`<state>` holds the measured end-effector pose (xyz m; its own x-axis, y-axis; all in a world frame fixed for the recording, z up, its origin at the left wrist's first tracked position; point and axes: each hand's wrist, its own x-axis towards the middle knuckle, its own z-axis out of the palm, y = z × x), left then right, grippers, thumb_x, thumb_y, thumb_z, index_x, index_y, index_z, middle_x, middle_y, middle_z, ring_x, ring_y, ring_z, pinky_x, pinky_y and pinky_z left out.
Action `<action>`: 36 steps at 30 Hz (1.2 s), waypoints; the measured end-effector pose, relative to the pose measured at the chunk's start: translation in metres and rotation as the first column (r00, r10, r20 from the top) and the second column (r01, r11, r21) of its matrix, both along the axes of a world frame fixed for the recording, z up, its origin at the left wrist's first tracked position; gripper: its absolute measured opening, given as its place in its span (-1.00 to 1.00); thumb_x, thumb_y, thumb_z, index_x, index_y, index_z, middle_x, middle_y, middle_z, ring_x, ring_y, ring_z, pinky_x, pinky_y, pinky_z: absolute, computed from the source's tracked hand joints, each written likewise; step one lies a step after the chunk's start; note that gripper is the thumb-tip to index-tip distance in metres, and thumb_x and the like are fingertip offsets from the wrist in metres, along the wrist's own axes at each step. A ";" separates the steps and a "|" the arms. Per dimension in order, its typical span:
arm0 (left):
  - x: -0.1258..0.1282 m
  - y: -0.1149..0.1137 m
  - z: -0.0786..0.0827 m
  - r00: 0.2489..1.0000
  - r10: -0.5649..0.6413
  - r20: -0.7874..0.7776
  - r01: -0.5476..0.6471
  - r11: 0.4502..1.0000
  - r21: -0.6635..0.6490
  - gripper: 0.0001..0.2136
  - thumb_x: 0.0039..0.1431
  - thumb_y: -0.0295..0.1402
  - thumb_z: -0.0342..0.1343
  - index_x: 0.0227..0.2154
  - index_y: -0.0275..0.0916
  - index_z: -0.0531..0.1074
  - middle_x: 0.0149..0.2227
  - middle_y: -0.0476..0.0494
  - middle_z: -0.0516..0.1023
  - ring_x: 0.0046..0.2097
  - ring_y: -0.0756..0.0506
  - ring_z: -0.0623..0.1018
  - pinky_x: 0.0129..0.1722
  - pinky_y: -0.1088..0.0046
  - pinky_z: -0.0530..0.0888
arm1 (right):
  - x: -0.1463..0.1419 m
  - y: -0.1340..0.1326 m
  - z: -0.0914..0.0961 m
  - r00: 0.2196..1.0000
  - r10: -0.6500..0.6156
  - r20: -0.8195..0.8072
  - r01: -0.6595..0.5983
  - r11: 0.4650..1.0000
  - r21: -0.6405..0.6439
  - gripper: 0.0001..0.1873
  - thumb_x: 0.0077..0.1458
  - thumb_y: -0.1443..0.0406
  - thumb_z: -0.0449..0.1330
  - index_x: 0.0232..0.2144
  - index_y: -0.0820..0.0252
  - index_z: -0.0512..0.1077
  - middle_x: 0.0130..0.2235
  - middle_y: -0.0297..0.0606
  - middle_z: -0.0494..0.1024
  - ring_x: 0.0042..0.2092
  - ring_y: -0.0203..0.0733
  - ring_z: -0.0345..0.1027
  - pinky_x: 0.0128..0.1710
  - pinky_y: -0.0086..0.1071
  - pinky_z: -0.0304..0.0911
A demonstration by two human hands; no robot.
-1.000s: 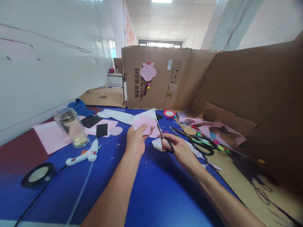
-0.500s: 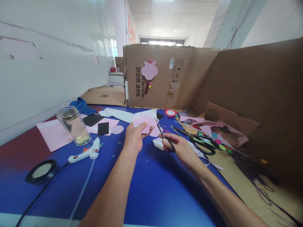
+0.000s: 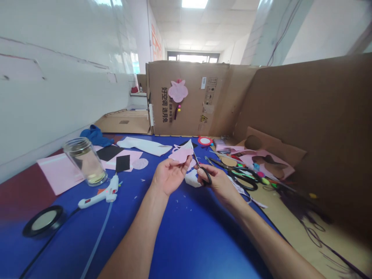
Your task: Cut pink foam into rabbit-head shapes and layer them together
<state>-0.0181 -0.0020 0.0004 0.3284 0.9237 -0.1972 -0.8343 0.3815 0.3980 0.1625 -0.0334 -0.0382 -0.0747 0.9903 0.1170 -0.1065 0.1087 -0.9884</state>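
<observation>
My left hand (image 3: 171, 176) is turned palm up, its fingertips at the lower edge of a pink felt piece (image 3: 180, 155), which they grip. Black-handled scissors (image 3: 207, 179) are in my right hand (image 3: 217, 182), fingers through the loops. Their blades point up and away, at the right edge of the pink piece; whether they bite into it I cannot tell. Beneath the scissors lies a crumpled white piece (image 3: 192, 178). A long white cloth strip (image 3: 145, 145) lies behind my left hand, and a pale pink disc (image 3: 140, 164) is to its left.
On the left stand a glass jar (image 3: 87, 161), a white glue gun (image 3: 100, 196) with its cord, and a black tape roll (image 3: 43, 221). Large scissors (image 3: 245, 182) and felt scraps (image 3: 270, 162) crowd the right. A cardboard wall (image 3: 192, 112) closes off the back.
My left hand has rolled palm up and its hold on the pink felt has shifted to the fingertips. The scissors stay close to the felt's right edge. The view has tilted slightly up.
</observation>
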 end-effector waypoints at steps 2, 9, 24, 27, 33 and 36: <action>0.004 -0.004 -0.001 0.999 -0.011 -0.038 0.013 0.998 0.067 -0.31 -0.25 -0.74 0.01 0.08 -0.41 0.51 -0.03 -0.44 0.67 0.04 -0.24 0.68 0.06 0.32 0.63 | 0.001 0.001 0.001 1.000 0.001 -0.007 -0.001 1.000 0.002 -0.40 0.00 -0.09 0.47 -0.13 0.28 0.63 -0.46 -0.32 0.48 -0.42 -0.27 0.20 -0.38 -0.36 0.09; 0.028 -0.011 -0.010 0.954 0.155 -0.255 -0.048 0.923 0.381 -0.50 -0.12 -0.63 0.37 -0.03 -0.25 0.59 -0.31 -0.11 0.66 -0.27 -0.09 0.64 -0.14 0.39 0.54 | -0.001 -0.002 0.007 1.000 0.005 -0.012 -0.005 0.999 0.033 -0.45 -0.02 -0.08 0.49 -0.16 0.23 0.65 -0.48 -0.36 0.46 -0.42 -0.26 0.19 -0.39 -0.36 0.08; 0.038 -0.002 -0.015 0.870 0.451 -0.201 -0.463 0.886 -0.020 -0.91 0.14 -0.59 0.31 -0.31 -0.33 0.55 -0.39 -0.08 0.58 -0.42 0.05 0.53 -0.36 0.56 0.45 | -0.017 -0.008 -0.004 0.993 -0.005 0.114 0.004 1.000 0.015 -0.38 -0.08 -0.06 0.50 -0.09 0.23 0.63 -0.45 -0.35 0.51 -0.38 -0.21 0.26 -0.34 -0.34 0.15; 0.032 -0.001 -0.011 0.876 0.432 -0.214 -0.449 0.892 -0.039 -0.92 0.18 -0.62 0.26 -0.36 -0.34 0.53 -0.41 -0.10 0.57 -0.43 0.04 0.54 -0.40 0.57 0.45 | -0.017 -0.009 -0.004 0.987 0.002 0.161 -0.003 1.000 0.008 -0.37 -0.08 -0.07 0.49 -0.07 0.22 0.62 -0.42 -0.35 0.51 -0.37 -0.22 0.26 -0.33 -0.35 0.16; 0.024 -0.001 -0.005 0.887 0.405 -0.224 -0.418 0.908 -0.015 -0.95 0.25 -0.57 0.22 -0.34 -0.37 0.55 -0.38 -0.16 0.61 -0.44 0.04 0.56 -0.43 0.59 0.45 | -0.016 -0.013 0.004 0.992 0.031 0.125 -0.029 0.999 -0.022 -0.37 -0.06 -0.09 0.48 -0.08 0.19 0.60 -0.33 -0.31 0.55 -0.28 -0.18 0.35 -0.21 -0.32 0.27; 0.024 -0.001 -0.004 0.889 0.394 -0.233 -0.405 0.914 0.001 -0.95 0.26 -0.56 0.22 -0.32 -0.37 0.55 -0.35 -0.18 0.63 -0.43 0.04 0.56 -0.43 0.59 0.46 | -0.016 -0.014 0.007 0.992 0.050 0.115 -0.048 0.999 -0.022 -0.37 -0.05 -0.10 0.47 -0.08 0.19 0.59 -0.36 -0.33 0.53 -0.31 -0.20 0.32 -0.23 -0.33 0.25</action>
